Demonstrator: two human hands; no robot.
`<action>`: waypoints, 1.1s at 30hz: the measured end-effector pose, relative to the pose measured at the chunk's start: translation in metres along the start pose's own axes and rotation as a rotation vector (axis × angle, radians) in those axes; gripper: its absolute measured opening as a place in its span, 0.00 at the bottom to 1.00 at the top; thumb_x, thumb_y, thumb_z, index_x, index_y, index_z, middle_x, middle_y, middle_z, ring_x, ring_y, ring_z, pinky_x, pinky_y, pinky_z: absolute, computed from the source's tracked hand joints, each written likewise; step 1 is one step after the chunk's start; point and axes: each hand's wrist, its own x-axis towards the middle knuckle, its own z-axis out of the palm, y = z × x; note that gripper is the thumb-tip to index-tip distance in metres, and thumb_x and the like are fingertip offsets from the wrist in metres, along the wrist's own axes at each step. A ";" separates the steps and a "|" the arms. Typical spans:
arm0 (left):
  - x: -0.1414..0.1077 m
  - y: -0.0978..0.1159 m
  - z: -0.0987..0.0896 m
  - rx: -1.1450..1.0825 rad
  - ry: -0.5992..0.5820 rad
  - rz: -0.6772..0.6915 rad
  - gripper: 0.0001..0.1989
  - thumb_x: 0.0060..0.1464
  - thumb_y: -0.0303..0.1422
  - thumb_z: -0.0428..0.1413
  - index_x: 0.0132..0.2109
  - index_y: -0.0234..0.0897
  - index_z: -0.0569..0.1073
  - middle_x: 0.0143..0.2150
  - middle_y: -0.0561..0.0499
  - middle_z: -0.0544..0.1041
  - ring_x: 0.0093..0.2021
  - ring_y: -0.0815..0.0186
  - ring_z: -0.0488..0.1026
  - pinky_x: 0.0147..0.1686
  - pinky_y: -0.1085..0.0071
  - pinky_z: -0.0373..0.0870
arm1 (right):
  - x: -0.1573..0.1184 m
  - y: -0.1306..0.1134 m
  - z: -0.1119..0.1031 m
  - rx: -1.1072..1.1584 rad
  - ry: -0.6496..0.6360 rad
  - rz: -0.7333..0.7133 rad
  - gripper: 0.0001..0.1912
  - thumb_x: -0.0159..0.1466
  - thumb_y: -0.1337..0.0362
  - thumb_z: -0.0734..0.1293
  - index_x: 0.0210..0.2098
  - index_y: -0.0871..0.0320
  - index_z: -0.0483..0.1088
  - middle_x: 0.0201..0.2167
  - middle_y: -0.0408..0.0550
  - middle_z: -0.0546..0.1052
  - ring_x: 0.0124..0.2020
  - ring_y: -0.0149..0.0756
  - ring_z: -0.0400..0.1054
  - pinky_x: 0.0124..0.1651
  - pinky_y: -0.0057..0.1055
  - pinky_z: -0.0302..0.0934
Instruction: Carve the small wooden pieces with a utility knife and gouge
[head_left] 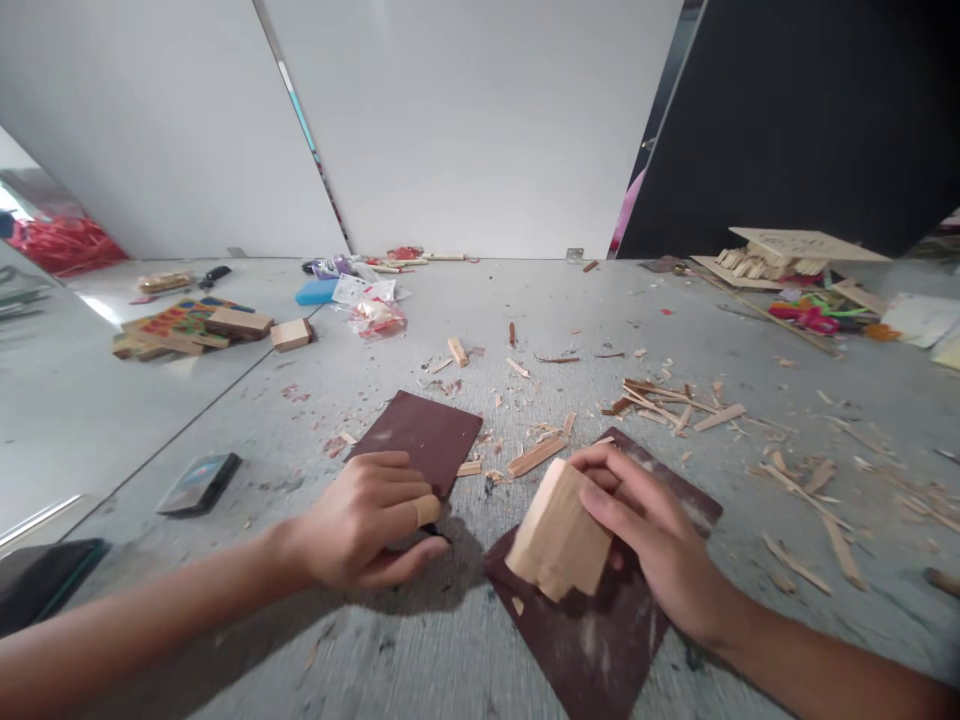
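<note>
In the head view, over a dark red sheet [585, 660] on the grey desk [420, 655], a pale wooden block [566, 535] sits tilted in the right hand [660, 540]. That hand pinches it, thumb on the face towards the camera and fingers around its far edge; whether the block touches the sheet I cannot tell. One lower edge of it looks notched. Left of the block, the left hand [375, 520] is curled palm down, with a tan strip [426, 511] around one finger. Something dark shows by its thumb, too small to make out, so I cannot tell whether this hand grips anything.

Beyond the left hand, and to the block's left, lies a second maroon sheet [420, 430]. Just beyond the block is a flat wood strip [536, 455], and to its right spread a heap of slivers [667, 400] and some long shavings [840, 550]. Well to the block's left lie a small dark case [199, 485] and, farther away, a small wood piece [291, 334] beside a colourful stack [180, 325]. Far beyond the block, to its right, a flat board [810, 243] rests over bundled sticks [772, 265].
</note>
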 end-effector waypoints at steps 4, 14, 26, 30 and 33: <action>0.019 0.018 0.012 -0.086 0.126 -0.249 0.18 0.71 0.31 0.45 0.31 0.35 0.68 0.22 0.56 0.65 0.22 0.70 0.62 0.23 0.73 0.59 | 0.000 -0.001 0.005 0.105 0.014 -0.009 0.15 0.70 0.49 0.65 0.47 0.51 0.61 0.38 0.42 0.75 0.20 0.27 0.70 0.23 0.28 0.62; 0.027 0.027 0.038 -0.166 0.225 -0.304 0.14 0.68 0.33 0.49 0.33 0.35 0.70 0.23 0.56 0.66 0.24 0.69 0.62 0.26 0.70 0.58 | 0.001 0.004 0.001 0.181 -0.005 -0.091 0.06 0.67 0.68 0.59 0.43 0.52 0.60 0.44 0.45 0.74 0.40 0.39 0.77 0.45 0.38 0.70; 0.021 0.024 0.045 -0.147 0.231 -0.285 0.09 0.68 0.34 0.52 0.51 0.35 0.71 0.26 0.54 0.71 0.25 0.66 0.66 0.27 0.69 0.61 | -0.006 -0.007 0.001 -0.063 -0.223 -0.173 0.10 0.70 0.60 0.65 0.50 0.49 0.62 0.45 0.46 0.70 0.44 0.41 0.70 0.48 0.40 0.68; 0.019 0.022 0.045 -0.164 0.213 -0.326 0.16 0.70 0.37 0.50 0.59 0.36 0.70 0.26 0.54 0.71 0.26 0.65 0.68 0.27 0.70 0.64 | -0.008 -0.007 0.001 -0.100 -0.262 -0.176 0.23 0.67 0.60 0.72 0.57 0.48 0.60 0.52 0.49 0.73 0.53 0.45 0.71 0.54 0.43 0.67; 0.019 0.022 0.045 -0.144 0.199 -0.291 0.19 0.71 0.37 0.49 0.64 0.37 0.67 0.28 0.53 0.73 0.26 0.65 0.69 0.27 0.70 0.66 | -0.007 -0.001 0.002 -0.026 -0.243 -0.140 0.35 0.64 0.61 0.75 0.63 0.45 0.55 0.61 0.50 0.70 0.61 0.47 0.68 0.61 0.47 0.66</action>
